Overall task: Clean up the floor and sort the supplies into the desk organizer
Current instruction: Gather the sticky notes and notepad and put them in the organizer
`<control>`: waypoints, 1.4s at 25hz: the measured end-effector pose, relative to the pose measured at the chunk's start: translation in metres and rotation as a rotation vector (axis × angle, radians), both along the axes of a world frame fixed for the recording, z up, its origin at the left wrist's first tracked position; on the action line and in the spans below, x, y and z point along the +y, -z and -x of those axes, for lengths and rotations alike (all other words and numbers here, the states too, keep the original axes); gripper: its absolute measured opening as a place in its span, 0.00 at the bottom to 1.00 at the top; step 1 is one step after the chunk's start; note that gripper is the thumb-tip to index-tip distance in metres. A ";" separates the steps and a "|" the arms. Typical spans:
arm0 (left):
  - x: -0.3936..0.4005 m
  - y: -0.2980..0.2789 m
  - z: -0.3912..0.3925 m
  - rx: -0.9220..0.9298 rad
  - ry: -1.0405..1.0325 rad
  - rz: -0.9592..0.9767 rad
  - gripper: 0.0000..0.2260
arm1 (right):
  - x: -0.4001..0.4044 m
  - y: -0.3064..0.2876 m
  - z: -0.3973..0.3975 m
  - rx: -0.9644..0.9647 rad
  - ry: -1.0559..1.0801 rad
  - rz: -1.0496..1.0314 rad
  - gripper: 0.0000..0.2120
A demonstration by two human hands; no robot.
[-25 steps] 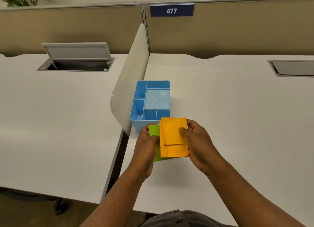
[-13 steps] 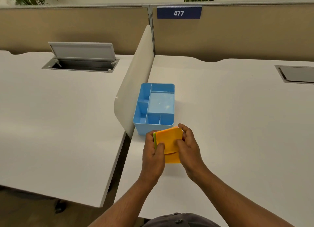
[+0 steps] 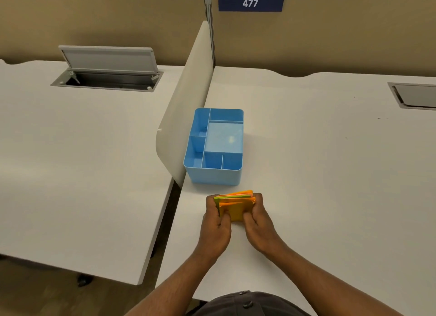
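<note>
Squared up since a second ago, the sticky notes (image 3: 236, 206) sit clamped between left hand (image 3: 215, 217) and right hand (image 3: 258, 219), just near of the organizer (image 3: 213, 176); open desk (image 3: 330, 174) lies right.

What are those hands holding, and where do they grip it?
A stack of sticky notes, orange and green, pinched between the left hand and right hand at its side edges.

1. the desk organizer (image 3: 213, 148) is light blue, one plain shade inside and out.
2. the sticky notes (image 3: 236, 203) are mostly orange, with green and pink edges in the stack.
3. the table (image 3: 318, 162) is plain white.
4. the divider (image 3: 186, 107) is off-white.
5. the sign (image 3: 250, 2) is dark blue with white "477".
6. the back partition (image 3: 342, 37) is tan.
</note>
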State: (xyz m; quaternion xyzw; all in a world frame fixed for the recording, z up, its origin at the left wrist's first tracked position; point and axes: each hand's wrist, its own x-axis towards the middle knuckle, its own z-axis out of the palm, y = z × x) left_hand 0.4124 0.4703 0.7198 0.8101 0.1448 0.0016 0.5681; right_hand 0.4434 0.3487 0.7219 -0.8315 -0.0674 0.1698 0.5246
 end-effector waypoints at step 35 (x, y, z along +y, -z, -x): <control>0.065 -0.020 -0.080 0.032 0.103 -0.857 0.32 | 0.150 -0.108 -0.215 -0.522 -0.068 0.724 0.12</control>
